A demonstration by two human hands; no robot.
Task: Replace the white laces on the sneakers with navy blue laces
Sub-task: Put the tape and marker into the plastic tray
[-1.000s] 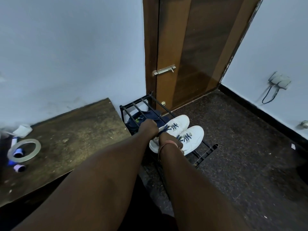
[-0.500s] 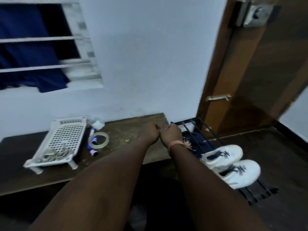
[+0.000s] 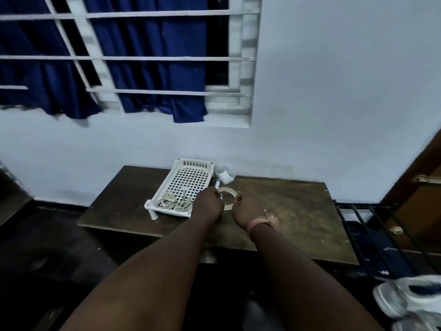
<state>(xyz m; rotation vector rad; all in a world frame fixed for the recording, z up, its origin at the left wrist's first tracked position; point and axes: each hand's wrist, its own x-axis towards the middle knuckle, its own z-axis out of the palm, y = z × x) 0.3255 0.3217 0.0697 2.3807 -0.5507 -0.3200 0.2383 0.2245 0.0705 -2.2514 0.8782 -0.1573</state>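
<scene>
Since the earlier frames the view has swung away from the shoe rack to the low table, and both hands have left the sneakers and now sit above the tabletop. The left hand (image 3: 208, 204) and the right hand (image 3: 248, 209) are close together, knuckles up, fingers curled under; whether they pinch anything cannot be told from this angle.

The dark wooden table (image 3: 293, 211) is worn and scuffed and stands against a pale wall. Above the hands, beyond the table, is 1 barred window (image 3: 152, 59) with a navy curtain (image 3: 148, 75) behind the bars. Far right of the hands a brown door (image 3: 427, 187) shows at the frame edge.

The 2 white sneakers (image 3: 415, 304), blurred, lie well to the right of the right hand and nearer the person, on the black shoe rack (image 3: 367, 225), with dark lacing visible on them. The white laces (image 3: 173, 203) lie bundled in 1 white perforated tray (image 3: 188, 177) just left of the left hand; how many laces the bundle holds is unclear. 1 roll of clear tape (image 3: 229, 199) lies flat between and just beyond the 2 hands. 1 small white folded piece (image 3: 225, 176) lies beyond the tape by the wall.
</scene>
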